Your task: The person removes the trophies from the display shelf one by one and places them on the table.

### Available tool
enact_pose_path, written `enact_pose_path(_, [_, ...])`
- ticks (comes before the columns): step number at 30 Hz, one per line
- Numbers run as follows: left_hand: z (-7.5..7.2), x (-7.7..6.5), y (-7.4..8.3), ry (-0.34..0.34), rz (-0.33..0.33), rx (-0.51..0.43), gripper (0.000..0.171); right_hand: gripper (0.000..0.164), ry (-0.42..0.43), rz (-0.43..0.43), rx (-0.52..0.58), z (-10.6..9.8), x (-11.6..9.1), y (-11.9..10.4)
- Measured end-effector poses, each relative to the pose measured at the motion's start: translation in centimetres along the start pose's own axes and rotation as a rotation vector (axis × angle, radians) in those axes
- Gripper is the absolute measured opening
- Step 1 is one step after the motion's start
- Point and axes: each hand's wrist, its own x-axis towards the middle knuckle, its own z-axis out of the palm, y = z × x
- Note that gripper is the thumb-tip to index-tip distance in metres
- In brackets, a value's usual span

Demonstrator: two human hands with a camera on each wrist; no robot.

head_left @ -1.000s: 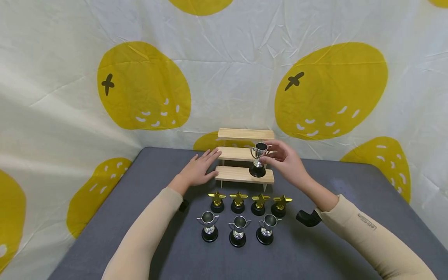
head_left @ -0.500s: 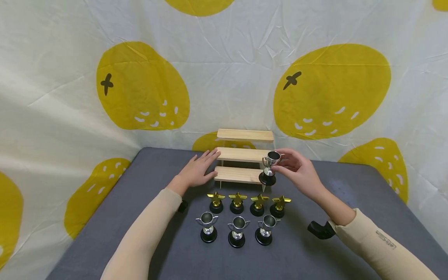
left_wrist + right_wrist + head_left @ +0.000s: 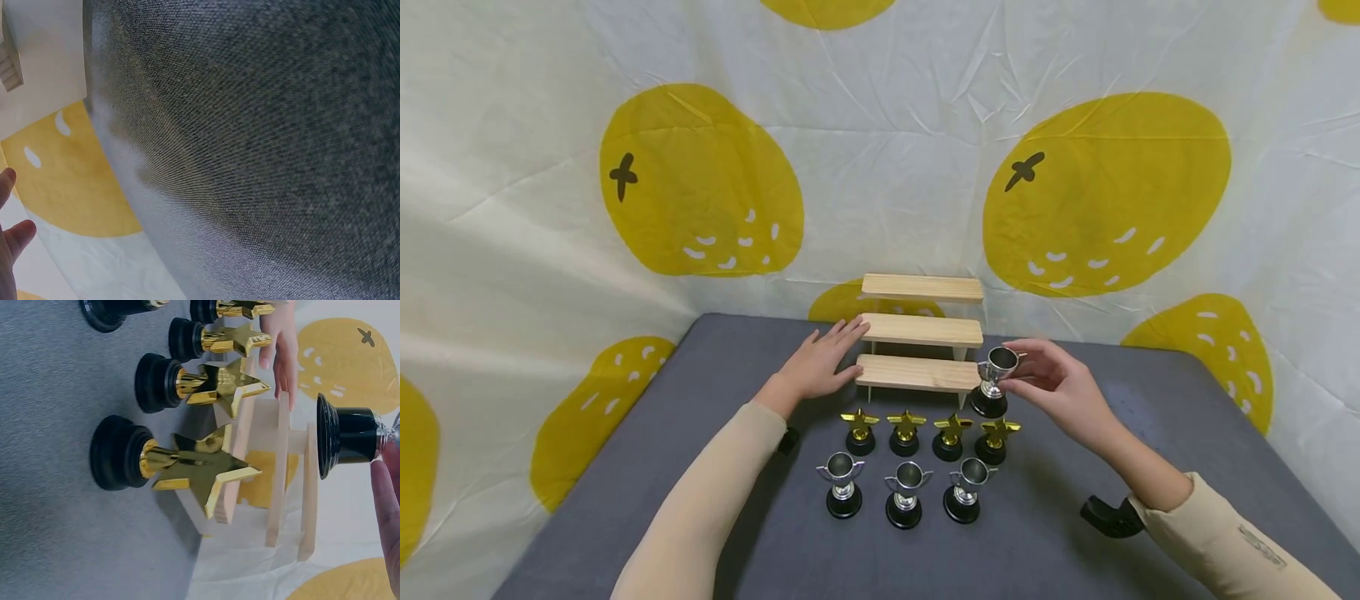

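My right hand [image 3: 1067, 396] pinches a silver trophy cup [image 3: 997, 375] between thumb and fingers. The cup is upright, just off the right end of the bottom step of a three-step wooden display stand [image 3: 917, 372]. In the right wrist view its black base [image 3: 359, 434] hangs clear of the table. Straight fingers of my left hand [image 3: 812, 367] touch the stand's left end, at the bottom and middle steps. Only two fingertips [image 3: 20, 237] of that hand show in the left wrist view.
Several gold star trophies [image 3: 906, 429] on black bases stand in a row before the stand. Nearer to me are three silver cups, the middle one [image 3: 906, 492] slightly forward. A fruit-print cloth [image 3: 895, 192] hangs behind the grey table [image 3: 1000, 558].
My right hand has carried the silver trophy cup rightward and toward me, from over the bottom step to beside its right end. The left hand stays at the stand.
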Motion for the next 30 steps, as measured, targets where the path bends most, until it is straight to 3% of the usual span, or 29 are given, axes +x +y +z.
enact_pose_path(13, [-0.1,0.0,0.0,0.008,-0.002,0.001,0.075,0.051,-0.044,0.050,-0.120,-1.8,-2.5,0.2])
enact_pose_path(24, [-0.2,0.1,0.1,-0.007,-0.011,-0.010,0.075,0.050,-0.147,0.089,-0.076,-3.2,-4.2,0.8])
enact_pose_path(30, [-0.2,0.1,0.1,-0.007,-0.010,-0.008,0.075,0.047,-0.237,0.100,0.029,-3.6,-4.7,1.6])
